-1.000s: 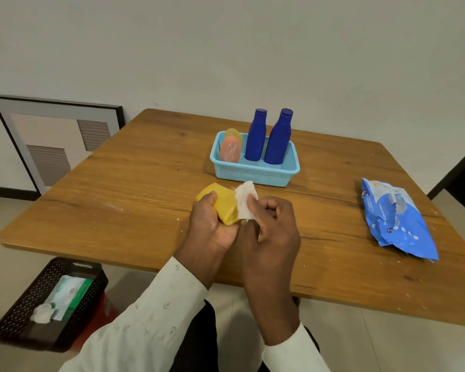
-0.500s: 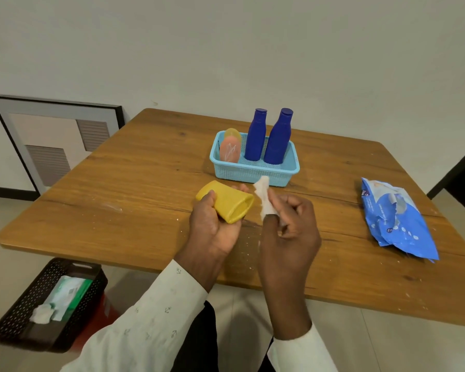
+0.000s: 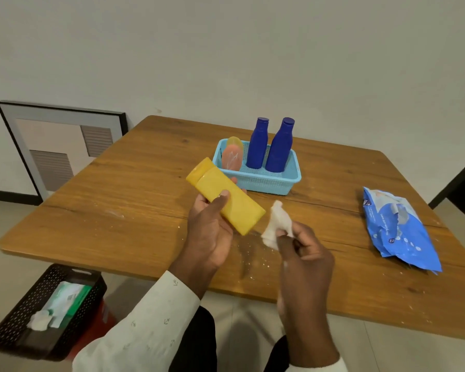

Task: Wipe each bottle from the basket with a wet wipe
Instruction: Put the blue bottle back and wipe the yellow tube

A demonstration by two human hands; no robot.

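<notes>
A person's two hands are raised over a wooden table (image 3: pixel 134 200), seen from a head-worn camera looking down. The left hand (image 3: pixel 208 224), in a white patterned sleeve (image 3: pixel 145 328), is closed around a flat yellow bottle (image 3: pixel 226 196). The thumb lies across the bottle's front face and the fingers wrap behind it. The bottle is tilted, its cap end pointing up and to the left, its base pointing down toward the right hand. It is held clear of the tabletop, just in front of a light blue basket (image 3: pixel 263 181).

The right hand (image 3: pixel 303 251) is closed, pinching a crumpled white wet wipe (image 3: pixel 277 224) between thumb and fingertips. The wipe sticks up from the top of the hand, close to the bottle's lower end but not touching it.

The basket sits near the middle of the table and holds two dark blue bottles (image 3: pixel 269 146) standing upright side by side, and a pale orange bottle (image 3: pixel 232 155) leaning at its left end. A blue pack of wet wipes (image 3: pixel 397 229) lies flat on the table well to the right.

On the floor at lower left, a black perforated bin (image 3: pixel 24 315) holds a green-and-white pack and a used white wipe. A framed picture (image 3: pixel 56 140) leans against the wall behind it
</notes>
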